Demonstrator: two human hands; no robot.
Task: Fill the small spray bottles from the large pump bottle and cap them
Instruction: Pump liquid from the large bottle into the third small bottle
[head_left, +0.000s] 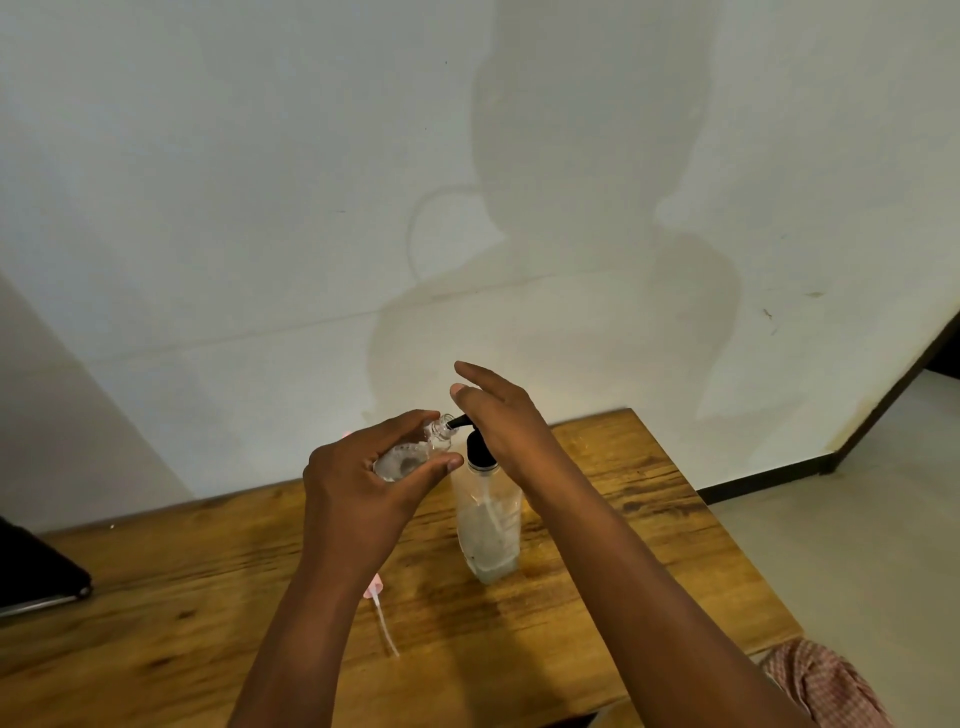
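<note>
A wooden table (597, 613) seen from above, with two bare forearms reaching forward over it. Nearest the viewer, a pink spray cap (375, 590) with its thin dip tube trailing toward the viewer lies loose on the wood, just left of centre. Beyond it stands the large pump bottle (488, 530), clear plastic, upright, holding only a little liquid at the bottom, topped by a black pump. The right hand (506, 421) rests flat on the pump head, fingers straight and spread, holding nothing. Just to its left the left hand (363, 478) curls its fingers and thumb round a small spray bottle (410, 452), clear and uncapped, tilted so its long axis points up and to the right, its open neck meeting the black spout (457, 422). The neck sits right at the spout tip; a press of the pump would likely send liquid straight in. Behind is a pale wall with shadows.
</note>
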